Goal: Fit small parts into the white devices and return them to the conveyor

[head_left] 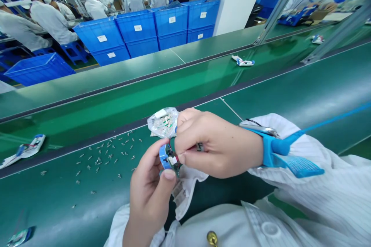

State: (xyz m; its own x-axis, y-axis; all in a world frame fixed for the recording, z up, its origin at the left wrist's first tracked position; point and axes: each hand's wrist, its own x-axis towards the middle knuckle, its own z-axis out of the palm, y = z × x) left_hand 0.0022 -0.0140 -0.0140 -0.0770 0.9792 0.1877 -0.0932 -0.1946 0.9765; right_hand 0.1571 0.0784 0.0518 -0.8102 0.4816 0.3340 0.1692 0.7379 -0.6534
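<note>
My left hand [149, 189] is closed on a small blue-edged electronic part [167, 158] with a circuit board and red wires. My right hand [214, 144] is curled over the same part, its thumb and fingers pinching at it. A clear plastic bag [162, 122] with small parts inside sticks up behind my right fingers; which hand holds it is hidden. A blue wrist strap [278, 150] with a blue cord wraps my right wrist. Both hands hover above the near green bench [58, 200].
Several small metal pieces [107, 154] lie scattered on the bench to the left. White-and-blue parts rest on the conveyor belt [203, 81]: one part [26, 149] left, another part [242, 61] farther back. Blue crates [139, 32] and white-coated workers [52, 21] stand beyond.
</note>
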